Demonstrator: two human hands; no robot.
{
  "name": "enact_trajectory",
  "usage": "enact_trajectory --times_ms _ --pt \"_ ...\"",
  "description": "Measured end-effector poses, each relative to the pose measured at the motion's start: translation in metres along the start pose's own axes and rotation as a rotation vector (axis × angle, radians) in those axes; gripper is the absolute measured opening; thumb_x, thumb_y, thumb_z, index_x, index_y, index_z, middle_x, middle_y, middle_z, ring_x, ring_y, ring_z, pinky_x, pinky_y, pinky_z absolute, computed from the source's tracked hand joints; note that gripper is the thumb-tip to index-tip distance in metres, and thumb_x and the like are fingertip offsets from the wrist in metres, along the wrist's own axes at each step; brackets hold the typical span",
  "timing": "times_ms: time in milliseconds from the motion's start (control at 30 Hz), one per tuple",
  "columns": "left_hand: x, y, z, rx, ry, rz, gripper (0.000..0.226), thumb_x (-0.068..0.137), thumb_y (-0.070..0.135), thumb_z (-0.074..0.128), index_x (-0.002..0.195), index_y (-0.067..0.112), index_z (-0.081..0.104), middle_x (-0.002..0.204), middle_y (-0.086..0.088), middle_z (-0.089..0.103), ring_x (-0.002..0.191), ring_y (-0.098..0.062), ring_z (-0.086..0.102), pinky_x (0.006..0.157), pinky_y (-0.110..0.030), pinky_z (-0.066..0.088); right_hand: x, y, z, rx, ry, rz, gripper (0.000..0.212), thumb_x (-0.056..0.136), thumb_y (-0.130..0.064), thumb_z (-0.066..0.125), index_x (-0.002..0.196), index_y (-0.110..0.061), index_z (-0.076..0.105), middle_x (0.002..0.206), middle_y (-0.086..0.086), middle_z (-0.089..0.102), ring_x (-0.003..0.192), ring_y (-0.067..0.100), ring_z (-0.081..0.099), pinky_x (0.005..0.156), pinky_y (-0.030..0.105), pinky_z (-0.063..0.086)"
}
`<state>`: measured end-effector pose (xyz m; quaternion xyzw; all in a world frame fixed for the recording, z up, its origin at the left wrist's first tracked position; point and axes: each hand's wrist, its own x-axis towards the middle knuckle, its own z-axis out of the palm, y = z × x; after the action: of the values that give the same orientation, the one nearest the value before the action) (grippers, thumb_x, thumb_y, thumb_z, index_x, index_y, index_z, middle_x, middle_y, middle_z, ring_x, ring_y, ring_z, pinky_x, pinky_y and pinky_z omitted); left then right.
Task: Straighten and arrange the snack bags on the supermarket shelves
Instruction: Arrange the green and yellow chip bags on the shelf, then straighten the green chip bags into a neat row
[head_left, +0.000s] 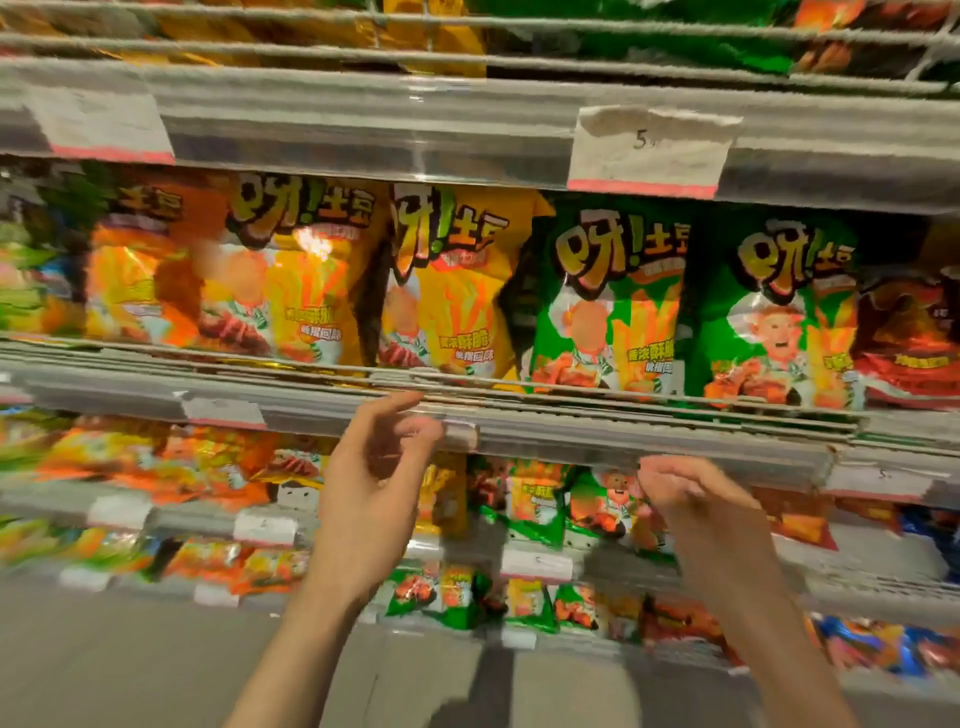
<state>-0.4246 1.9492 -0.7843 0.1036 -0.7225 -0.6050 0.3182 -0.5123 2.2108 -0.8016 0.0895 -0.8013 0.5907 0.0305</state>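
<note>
A row of snack bags stands on the middle shelf (571, 415): an orange bag (140, 270), two yellow bags (306, 280) (452, 291), two green bags (613, 312) (774, 322) and a red bag (909, 332) at the right. The second yellow bag leans, tilted toward the green one. My left hand (374, 488) is raised just below that shelf's front rail, fingers apart and holding nothing. My right hand (701, 514) hovers lower to the right, fingers loosely curled, empty, in front of smaller green bags (597, 509) on the shelf below.
An upper shelf edge carries white price tags (649, 150). More bags fill the top shelf (415, 31). Lower shelves hold small orange, green and blue packets (452, 597). Grey floor (130, 665) lies at the bottom left. The picture is motion-blurred.
</note>
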Motion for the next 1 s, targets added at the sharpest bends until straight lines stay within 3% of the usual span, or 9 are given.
enact_trajectory --times_ms 167,233,367,467,633,767,833,900,1000 --pt "-0.004 0.07 -0.022 -0.022 -0.002 -0.16 0.021 0.093 0.031 0.071 0.114 0.034 0.068 0.095 0.006 0.074 0.096 -0.011 0.072 0.084 -0.02 0.055 -0.013 -0.068 -0.002 -0.003 -0.043 0.107 0.008 0.095 -0.038 0.067 0.092 -0.043 0.073 0.084 -0.013 0.077 0.074 0.004 0.07 0.068 0.018 0.052" --pt "-0.005 0.104 -0.028 -0.032 0.007 -0.217 0.019 0.096 0.023 0.07 0.114 0.03 0.067 0.092 0.007 0.074 0.094 -0.009 0.072 0.081 -0.016 0.052 -0.014 -0.1 -0.008 -0.022 -0.05 0.154 0.006 0.097 -0.035 0.068 0.096 -0.036 0.074 0.087 -0.013 0.077 0.078 0.006 0.071 0.073 0.028 0.053" --pt "-0.004 0.187 -0.038 -0.017 0.014 -0.293 0.019 0.099 0.018 0.065 0.114 0.03 0.066 0.091 0.01 0.076 0.091 -0.004 0.072 0.078 -0.013 0.052 -0.02 -0.183 -0.016 0.105 -0.091 0.247 0.022 0.097 -0.008 0.067 0.088 -0.027 0.07 0.078 -0.011 0.076 0.074 0.003 0.069 0.076 0.026 0.054" --pt "-0.003 0.247 -0.049 -0.011 0.024 -0.317 0.019 0.098 0.023 0.067 0.116 0.026 0.066 0.091 0.009 0.076 0.087 -0.006 0.073 0.076 -0.015 0.053 -0.029 -0.241 -0.032 0.058 -0.136 0.273 0.016 0.1 -0.019 0.065 0.084 -0.022 0.07 0.079 0.001 0.074 0.081 0.021 0.072 0.084 0.044 0.055" --pt "-0.004 0.326 -0.082 -0.01 0.09 -0.341 0.017 0.1 0.015 0.065 0.116 0.021 0.067 0.096 0.004 0.078 0.092 -0.01 0.074 0.082 -0.025 0.056 -0.051 -0.321 -0.056 -0.071 -0.259 0.17 0.016 0.103 -0.021 0.058 0.097 -0.013 0.07 0.092 0.0 0.074 0.088 0.013 0.072 0.082 0.031 0.057" --pt "-0.005 0.357 -0.128 -0.032 0.142 -0.344 0.017 0.099 0.014 0.065 0.111 0.025 0.067 0.098 -0.001 0.078 0.086 -0.01 0.074 0.076 -0.02 0.055 -0.073 -0.359 -0.045 0.028 -0.22 0.251 0.013 0.1 -0.022 0.064 0.09 -0.018 0.071 0.086 -0.005 0.076 0.076 0.001 0.072 0.059 0.009 0.047" --pt "-0.001 0.363 -0.156 -0.031 0.134 -0.34 0.016 0.1 0.014 0.065 0.112 0.024 0.067 0.093 0.003 0.077 0.082 -0.008 0.072 0.074 -0.018 0.054 -0.081 -0.376 -0.028 0.085 -0.203 0.284 0.007 0.097 -0.02 0.068 0.092 -0.016 0.071 0.086 0.0 0.077 0.08 0.009 0.072 0.062 0.009 0.048" --pt "0.008 0.364 -0.192 -0.04 0.123 -0.355 0.015 0.1 0.011 0.063 0.111 0.021 0.067 0.087 0.008 0.075 0.075 -0.005 0.068 0.072 -0.016 0.053 -0.092 -0.395 0.001 0.146 -0.206 0.314 0.006 0.096 -0.013 0.068 0.092 -0.017 0.069 0.089 0.007 0.074 0.083 0.021 0.068 0.072 0.019 0.051" --pt "0.028 0.364 -0.247 -0.033 0.111 -0.354 0.015 0.1 0.007 0.062 0.109 0.019 0.066 0.08 0.012 0.073 0.068 -0.002 0.065 0.069 -0.014 0.052 -0.106 -0.417 0.049 0.125 -0.199 0.303 0.01 0.096 -0.017 0.069 0.091 -0.025 0.069 0.087 0.0 0.075 0.081 0.014 0.07 0.075 0.023 0.052"
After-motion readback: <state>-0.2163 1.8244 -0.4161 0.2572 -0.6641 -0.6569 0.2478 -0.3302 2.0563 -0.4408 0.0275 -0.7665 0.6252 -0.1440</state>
